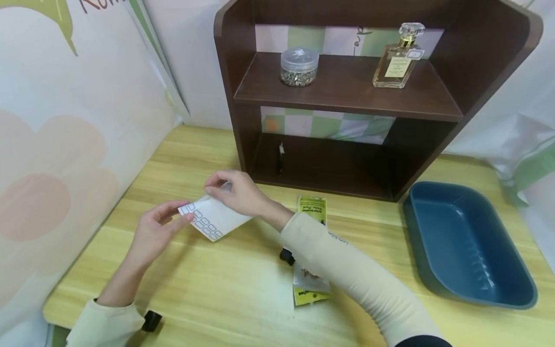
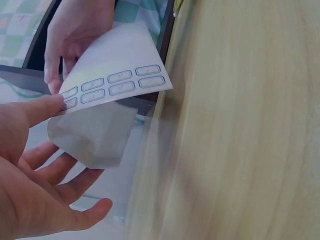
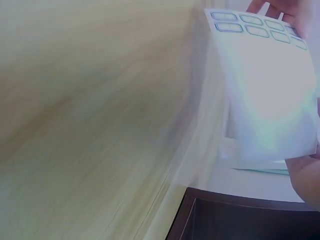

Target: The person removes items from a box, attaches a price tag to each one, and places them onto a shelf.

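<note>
A white sheet of sticker labels [image 1: 225, 220], with rows of blue-bordered blanks along one end, is held up over the table between both hands. The left hand [image 1: 158, 226] pinches its printed end, thumb on top; the other fingers spread below in the left wrist view. At the far edge the right hand [image 1: 237, 193] grips the sheet with thumb and forefinger, its other fingers bent. A pale flap [image 2: 95, 140] hangs beneath the printed end. In the right wrist view the sheet [image 3: 270, 90] curves, its blank part washed out by glare.
A dark brown shelf [image 1: 347, 106] stands behind, bearing a clear jar [image 1: 299, 67], a perfume bottle [image 1: 396, 65] and a slim pen-like item [image 1: 281, 159]. At the right sits a blue basin [image 1: 468, 241]. An artist brushes packet [image 1: 312, 296] lies partly under the right forearm.
</note>
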Tool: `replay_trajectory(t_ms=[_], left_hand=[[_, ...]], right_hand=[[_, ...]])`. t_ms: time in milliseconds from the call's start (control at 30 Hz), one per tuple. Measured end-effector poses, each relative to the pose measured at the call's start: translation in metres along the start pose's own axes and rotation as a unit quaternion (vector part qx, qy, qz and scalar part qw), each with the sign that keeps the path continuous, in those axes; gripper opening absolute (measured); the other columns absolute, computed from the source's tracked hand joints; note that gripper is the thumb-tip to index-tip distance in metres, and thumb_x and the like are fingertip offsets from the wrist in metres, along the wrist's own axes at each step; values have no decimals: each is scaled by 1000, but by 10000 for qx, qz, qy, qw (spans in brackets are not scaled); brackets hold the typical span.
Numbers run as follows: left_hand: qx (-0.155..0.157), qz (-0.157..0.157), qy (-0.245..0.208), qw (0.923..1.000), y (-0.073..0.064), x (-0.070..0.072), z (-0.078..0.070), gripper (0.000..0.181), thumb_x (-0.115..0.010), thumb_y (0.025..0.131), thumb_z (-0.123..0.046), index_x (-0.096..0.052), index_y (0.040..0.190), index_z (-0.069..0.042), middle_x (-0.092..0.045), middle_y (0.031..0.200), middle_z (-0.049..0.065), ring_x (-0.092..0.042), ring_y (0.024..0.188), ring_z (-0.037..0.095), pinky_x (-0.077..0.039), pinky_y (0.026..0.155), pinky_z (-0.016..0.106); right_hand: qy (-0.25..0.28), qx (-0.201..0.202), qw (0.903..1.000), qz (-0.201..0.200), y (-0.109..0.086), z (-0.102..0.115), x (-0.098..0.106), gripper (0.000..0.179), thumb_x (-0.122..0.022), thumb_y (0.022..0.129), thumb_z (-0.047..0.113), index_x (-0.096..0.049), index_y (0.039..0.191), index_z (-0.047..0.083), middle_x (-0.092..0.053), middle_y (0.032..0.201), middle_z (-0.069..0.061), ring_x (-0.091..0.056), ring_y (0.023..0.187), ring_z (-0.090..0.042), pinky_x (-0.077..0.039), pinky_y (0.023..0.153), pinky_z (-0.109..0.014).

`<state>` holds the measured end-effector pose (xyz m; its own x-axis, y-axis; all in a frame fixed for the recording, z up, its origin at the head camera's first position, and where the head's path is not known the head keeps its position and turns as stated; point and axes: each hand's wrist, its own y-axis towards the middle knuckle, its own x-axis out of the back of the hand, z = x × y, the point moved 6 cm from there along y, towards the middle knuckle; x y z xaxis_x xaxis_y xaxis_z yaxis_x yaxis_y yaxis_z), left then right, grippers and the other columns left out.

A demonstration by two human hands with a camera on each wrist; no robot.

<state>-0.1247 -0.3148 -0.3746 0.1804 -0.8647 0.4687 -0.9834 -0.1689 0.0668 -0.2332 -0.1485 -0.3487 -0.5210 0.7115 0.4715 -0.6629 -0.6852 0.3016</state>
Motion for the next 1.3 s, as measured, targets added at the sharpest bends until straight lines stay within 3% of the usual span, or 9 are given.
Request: replay_trajectory(t_ms=[133,367,467,767,867,1000,1133,1200,1300], left_hand=[[-269,-160,6,9995,-1,2,-2,43,-79,89,-18,-66,126,-2,-63,132,15,-51,128,30,-36,107,60],[-337,-209,2,9992,1,-2,-4,56,-84,83,-15,-61,132,-2,-56,141,16,-45,133,35,-31,108,64],[-383,-298,56,9988,1,-3,-6,54,-83,84,-15,-61,132,-1,-59,136,17,-49,127,33,-33,106,60],[-767,-637,176,9949,-3,0,-14,40,-81,86,-13,-68,123,-3,-69,121,11,-59,110,14,-42,102,55],[-882,-882,317,9917,-4,2,-17,35,-81,86,-12,-70,119,-3,-71,115,9,-61,105,8,-44,100,48],[-950,-1193,437,9873,-4,3,-19,30,-81,86,-11,-72,114,-4,-73,111,10,-61,103,4,-44,100,43],[-935,-1325,485,9856,-4,2,-20,28,-81,86,-11,-73,112,-4,-74,109,8,-61,101,3,-46,96,34],[-916,-1346,441,9857,-3,1,-20,28,-81,86,-11,-73,111,-3,-74,109,8,-62,99,3,-47,94,34],[-837,-1313,262,9875,-3,-2,-19,27,-81,86,-13,-73,110,-2,-74,108,9,-63,98,3,-47,95,35]], right_hand=[[624,-335,9971,-293,3,-4,5,14,-64,94,-5,-70,106,-1,-71,104,-11,-65,94,-17,-53,86,-26],[1762,-1088,9765,-598,3,-10,10,31,-62,88,-16,-68,113,0,-69,112,-14,-67,100,-20,-55,89,-28],[2108,-1181,9681,-666,3,-10,13,32,-63,87,-15,-67,115,0,-69,113,-15,-68,102,-21,-55,89,-28],[1884,-942,9762,-517,1,-13,22,29,-59,89,-16,-66,114,-3,-69,110,-16,-67,103,-27,-56,88,-30],[1357,-705,9870,-504,-1,-11,21,26,-57,91,-16,-67,112,-4,-69,111,-15,-66,105,-30,-54,92,-30],[-204,-289,9982,-494,-7,0,18,21,-65,91,-7,-71,108,4,-66,121,-10,-60,116,-27,-43,108,-40],[-1591,193,9869,-176,-11,15,6,21,-74,91,12,-73,112,16,-60,135,-6,-50,130,-24,-15,119,-59],[-1884,505,9808,17,-13,21,0,24,-77,90,19,-73,114,19,-60,137,-3,-48,133,-22,-3,118,-62],[-2025,978,9742,217,-13,27,-8,28,-80,88,21,-73,115,19,-64,131,0,-52,128,-17,-1,120,-55]])
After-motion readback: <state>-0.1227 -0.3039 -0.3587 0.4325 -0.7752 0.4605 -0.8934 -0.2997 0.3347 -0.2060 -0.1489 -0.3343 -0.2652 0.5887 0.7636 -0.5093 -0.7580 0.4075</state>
